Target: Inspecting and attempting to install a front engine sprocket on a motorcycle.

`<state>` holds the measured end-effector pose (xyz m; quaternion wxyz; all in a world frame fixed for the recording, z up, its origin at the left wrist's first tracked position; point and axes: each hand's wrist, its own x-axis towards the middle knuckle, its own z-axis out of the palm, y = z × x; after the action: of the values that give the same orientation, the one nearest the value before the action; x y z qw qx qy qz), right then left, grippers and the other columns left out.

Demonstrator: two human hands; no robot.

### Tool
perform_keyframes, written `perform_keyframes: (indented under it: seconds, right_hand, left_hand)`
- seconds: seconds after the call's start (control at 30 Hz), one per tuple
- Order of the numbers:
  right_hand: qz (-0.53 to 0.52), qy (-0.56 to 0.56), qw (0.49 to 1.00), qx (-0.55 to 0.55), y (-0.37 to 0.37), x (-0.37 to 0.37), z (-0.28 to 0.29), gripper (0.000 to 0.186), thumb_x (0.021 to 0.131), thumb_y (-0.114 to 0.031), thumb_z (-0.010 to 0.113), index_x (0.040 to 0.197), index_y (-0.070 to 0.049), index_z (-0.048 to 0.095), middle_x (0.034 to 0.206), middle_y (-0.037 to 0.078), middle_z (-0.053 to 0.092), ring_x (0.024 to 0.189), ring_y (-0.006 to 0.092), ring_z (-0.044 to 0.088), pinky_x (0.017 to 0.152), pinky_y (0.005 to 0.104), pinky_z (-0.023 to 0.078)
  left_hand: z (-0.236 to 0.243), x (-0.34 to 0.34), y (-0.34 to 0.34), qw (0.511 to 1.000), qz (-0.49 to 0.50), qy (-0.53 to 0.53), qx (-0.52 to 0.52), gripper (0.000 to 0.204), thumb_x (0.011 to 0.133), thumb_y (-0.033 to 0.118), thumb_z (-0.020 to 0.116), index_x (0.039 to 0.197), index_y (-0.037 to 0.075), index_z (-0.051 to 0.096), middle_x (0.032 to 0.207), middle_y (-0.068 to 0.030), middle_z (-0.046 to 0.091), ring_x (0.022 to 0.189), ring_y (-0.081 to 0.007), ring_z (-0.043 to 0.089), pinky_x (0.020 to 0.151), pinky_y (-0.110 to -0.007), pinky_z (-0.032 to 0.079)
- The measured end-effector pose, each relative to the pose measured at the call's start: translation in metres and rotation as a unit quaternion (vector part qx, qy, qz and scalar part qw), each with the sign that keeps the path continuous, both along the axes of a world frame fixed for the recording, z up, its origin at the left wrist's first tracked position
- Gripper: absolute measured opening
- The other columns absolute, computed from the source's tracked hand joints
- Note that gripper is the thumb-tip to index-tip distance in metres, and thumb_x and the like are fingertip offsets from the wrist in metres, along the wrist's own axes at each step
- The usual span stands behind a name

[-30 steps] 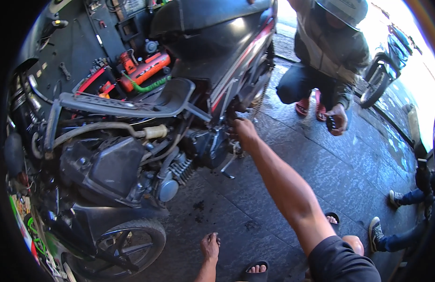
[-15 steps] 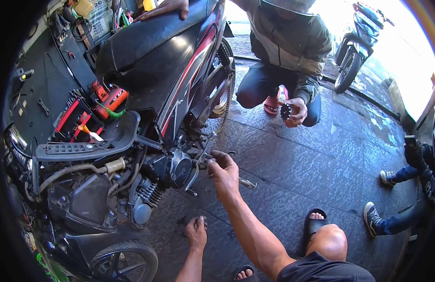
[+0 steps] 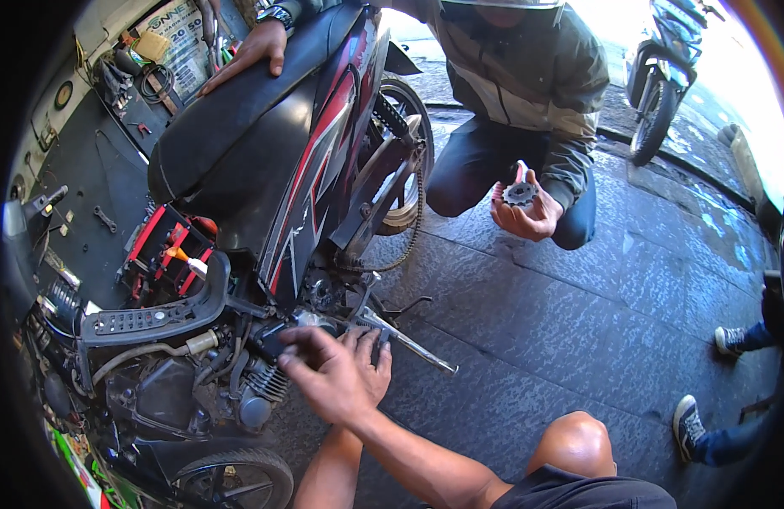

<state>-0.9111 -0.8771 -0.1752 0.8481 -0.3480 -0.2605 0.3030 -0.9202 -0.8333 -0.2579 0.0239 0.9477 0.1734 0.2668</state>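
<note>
A motorcycle stands at the left with its engine (image 3: 307,321) exposed. My right hand (image 3: 328,373) crosses over my left at the engine's side, thumb and fingers apart, nothing visible in them. Partly covered by it, my left hand (image 3: 371,360) reaches the lower engine side next to the footpeg and stand, fingers spread; what they touch is hard to make out. The drive chain (image 3: 420,204) hangs loose from the rear sprocket area. Facing me, a crouching person holds a small toothed sprocket (image 3: 519,194) in one hand; their other hand (image 3: 252,55) rests on the black seat (image 3: 239,110).
A metal kickstand lever (image 3: 417,346) juts out beside my left hand. Beyond the motorcycle are a red tool tray (image 3: 159,246) and a wrench (image 3: 105,219) on a dark surface. Another motorcycle (image 3: 659,93) stands outside. A bystander's shoe (image 3: 687,427) is on the tiled floor at right.
My right hand has moved left and down across the engine; my left has come up beneath it. The crouching person's sprocket hand has turned palm up. My view has shifted.
</note>
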Motion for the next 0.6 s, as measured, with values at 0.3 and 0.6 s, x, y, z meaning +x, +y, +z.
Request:
perform_keyframes:
  seconds: [0.3, 0.6]
  right_hand:
    - [0.112, 0.048, 0.991, 0.047, -0.029, 0.055, 0.029, 0.032, 0.092, -0.008, 0.065, 0.121, 0.002, 0.057, 0.090, -0.002, 0.059, 0.079, 0.0037, 0.052, 0.072, 0.0196, 0.045]
    - [0.098, 0.015, 0.995, 0.025, -0.063, 0.083, 0.039, 0.031, 0.090, -0.007, 0.066, 0.119, 0.001, 0.060, 0.090, -0.003, 0.060, 0.076, 0.0018, 0.052, 0.072, 0.0189, 0.046]
  left_hand:
    - [-0.007, 0.033, -0.011, 0.992, 0.067, 0.108, 0.005, 0.054, 0.081, 0.017, 0.070, 0.126, -0.010, 0.054, 0.129, -0.0264, 0.053, 0.118, -0.0418, 0.051, 0.102, -0.047, 0.040]
    - [-0.026, 0.069, 0.000, 0.997, 0.050, 0.058, 0.018, 0.033, 0.078, 0.010, 0.069, 0.108, -0.005, 0.063, 0.113, -0.0247, 0.061, 0.113, -0.0418, 0.054, 0.102, -0.048, 0.041]
